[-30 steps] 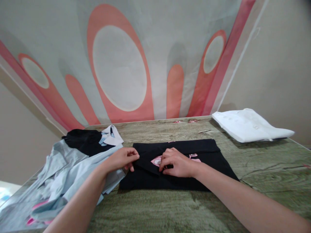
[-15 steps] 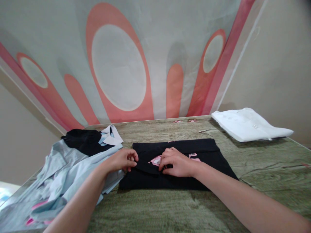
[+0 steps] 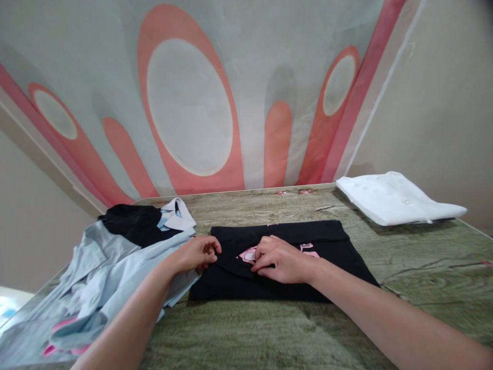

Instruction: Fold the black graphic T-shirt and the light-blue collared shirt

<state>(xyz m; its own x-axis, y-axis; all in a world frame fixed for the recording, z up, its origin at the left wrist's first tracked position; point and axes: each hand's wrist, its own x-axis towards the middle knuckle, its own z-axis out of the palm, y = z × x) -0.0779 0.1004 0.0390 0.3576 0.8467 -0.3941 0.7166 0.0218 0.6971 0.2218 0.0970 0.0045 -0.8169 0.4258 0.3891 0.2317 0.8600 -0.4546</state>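
A black garment with pink printed patches lies folded into a flat rectangle in front of me. My left hand is at its left edge, fingers curled and pinching the black cloth there. Over the middle of the garment, my right hand is closed too, thumb and fingertips together on the edge of a folded layer beside a pink patch. The exact grip of the right fingertips is partly hidden by the hand itself.
To the left lies a loose heap of light blue-grey clothes, with a black piece and a white collar. A folded white garment rests at the back right of the wood-patterned table. Behind stands a patterned backdrop.
Almost nothing differs. Both hands keep their places on the black garment, and the whole view has shifted very slightly.
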